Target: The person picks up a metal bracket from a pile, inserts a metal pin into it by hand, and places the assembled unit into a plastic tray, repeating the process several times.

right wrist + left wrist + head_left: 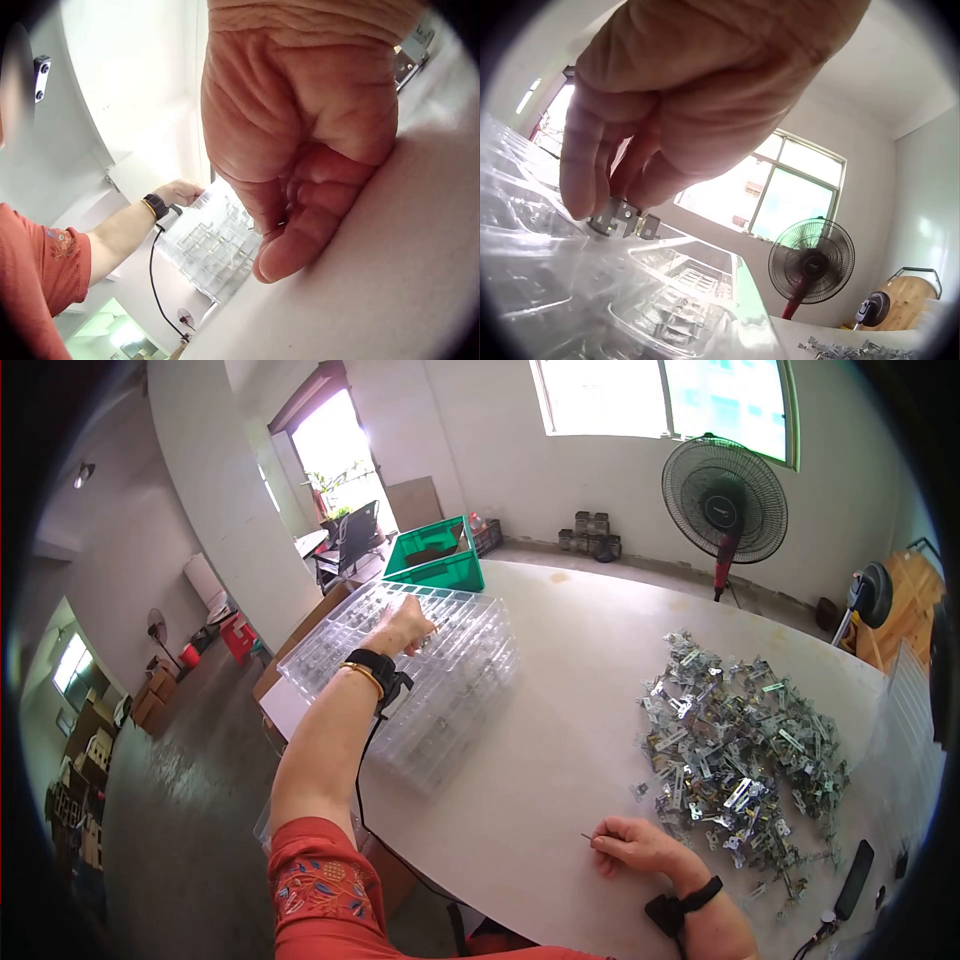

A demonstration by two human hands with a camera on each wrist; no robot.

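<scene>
My left hand (402,625) reaches over the top of a stack of clear plastic compartment trays (440,710). Between its thumb and fingertips it pinches a small grey metal bracket (616,217), held right at the top tray's compartments. Many compartments have small metal parts in them. My right hand (638,845) rests on the table beside the heap, thumb and index finger together on a thin, dark, pin-like piece (587,837); its held end is hidden in the fingers. To the right of that hand lies a big heap of loose metal brackets (740,745).
A green crate (440,565) stands at the table's far end, behind the trays. Clear plastic sheets or trays (905,730) lean at the right edge, near a black strap-like object (853,880). Beyond the white table (570,650) stands a fan (724,510). A cable hangs from my left wrist.
</scene>
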